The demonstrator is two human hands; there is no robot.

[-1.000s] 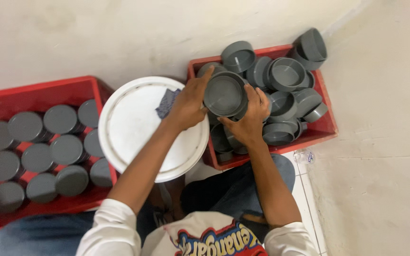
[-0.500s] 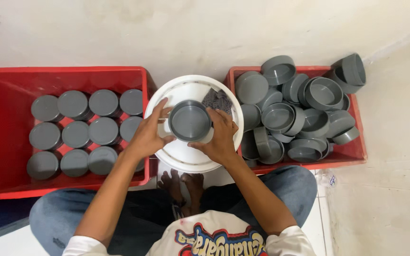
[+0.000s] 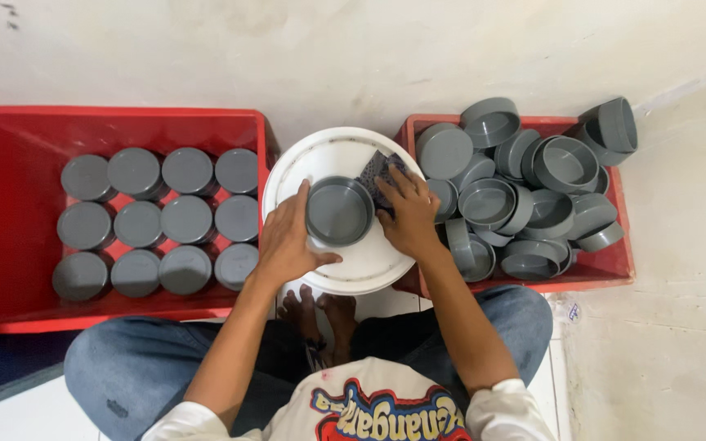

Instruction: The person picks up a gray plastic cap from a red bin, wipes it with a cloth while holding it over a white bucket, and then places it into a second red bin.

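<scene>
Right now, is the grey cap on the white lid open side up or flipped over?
Open side up: the grey cap shows its raised rim and recessed floor, resting on the white lid between both hands.

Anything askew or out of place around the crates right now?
Only the right red crate: its grey caps lie heaped at all angles, and one cap hangs tilted over the back corner rim. The left red crate holds tidy rows. Both hands steady one cap on the white lid.
</scene>
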